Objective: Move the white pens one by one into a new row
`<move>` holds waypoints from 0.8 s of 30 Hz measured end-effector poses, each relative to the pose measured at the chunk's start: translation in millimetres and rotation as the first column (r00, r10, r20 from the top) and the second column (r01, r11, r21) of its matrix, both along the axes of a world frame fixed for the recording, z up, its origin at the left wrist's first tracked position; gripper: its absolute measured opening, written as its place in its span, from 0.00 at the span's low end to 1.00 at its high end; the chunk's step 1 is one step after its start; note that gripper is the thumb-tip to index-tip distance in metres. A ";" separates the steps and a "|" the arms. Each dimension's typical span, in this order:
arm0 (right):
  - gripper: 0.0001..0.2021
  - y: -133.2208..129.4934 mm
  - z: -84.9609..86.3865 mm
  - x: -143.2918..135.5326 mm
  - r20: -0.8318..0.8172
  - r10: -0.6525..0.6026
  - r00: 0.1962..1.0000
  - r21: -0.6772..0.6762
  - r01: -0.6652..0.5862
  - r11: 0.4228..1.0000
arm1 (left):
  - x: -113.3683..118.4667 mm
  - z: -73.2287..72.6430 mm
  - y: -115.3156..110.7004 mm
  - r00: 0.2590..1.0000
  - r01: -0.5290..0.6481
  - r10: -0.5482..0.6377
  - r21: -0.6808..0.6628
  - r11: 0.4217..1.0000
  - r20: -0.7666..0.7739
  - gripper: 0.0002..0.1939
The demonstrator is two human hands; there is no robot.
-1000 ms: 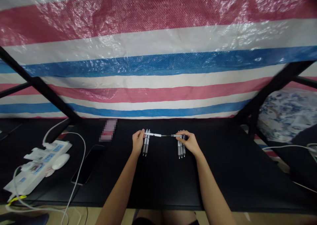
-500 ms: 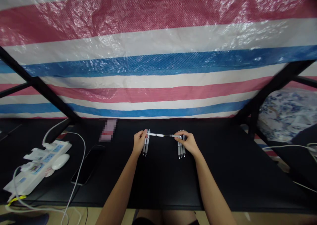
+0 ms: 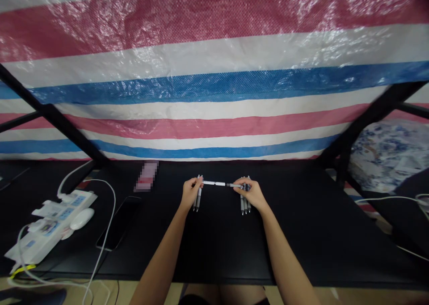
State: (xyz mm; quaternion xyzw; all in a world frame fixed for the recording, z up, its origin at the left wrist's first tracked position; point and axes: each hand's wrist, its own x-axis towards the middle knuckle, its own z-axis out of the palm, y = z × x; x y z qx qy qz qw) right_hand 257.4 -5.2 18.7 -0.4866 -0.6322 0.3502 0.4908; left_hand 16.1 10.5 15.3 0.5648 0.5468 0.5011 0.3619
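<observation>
My left hand and my right hand hold the two ends of one white and grey pen, which lies crosswise just above the black table. The left fingers pinch the white end, the right fingers pinch the grey tip end. Under my left hand a pair of grey pens lies on the table, pointing towards me. Under my right hand lies a group of three similar pens.
A white power strip with cables and plugs sits at the left, with a dark phone beside it. A striped red, white and blue tarp hangs behind the table. Black frame bars slant at both sides.
Both hands have drawn closer together, and the gap along the held pen has become shorter. The pens on the table have not moved.
</observation>
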 end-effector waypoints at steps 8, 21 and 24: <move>0.05 -0.6 1.0 -2.4 0.016 0.006 1.000 -0.006 -0.006 1.000 | -0.1 -1.1 0.7 1.000 0.019 -0.019 0.028 0.999 -0.008 0.20; 0.07 -1.8 1.4 -3.3 0.038 0.004 0.999 -0.073 -0.001 0.997 | -0.8 -4.0 1.8 0.999 -0.006 0.007 0.036 0.999 -0.035 0.20; 0.07 -2.2 2.0 -3.8 0.047 -0.001 0.999 -0.080 0.005 0.997 | -0.6 -3.4 1.4 0.999 0.009 -0.008 0.035 0.999 -0.039 0.19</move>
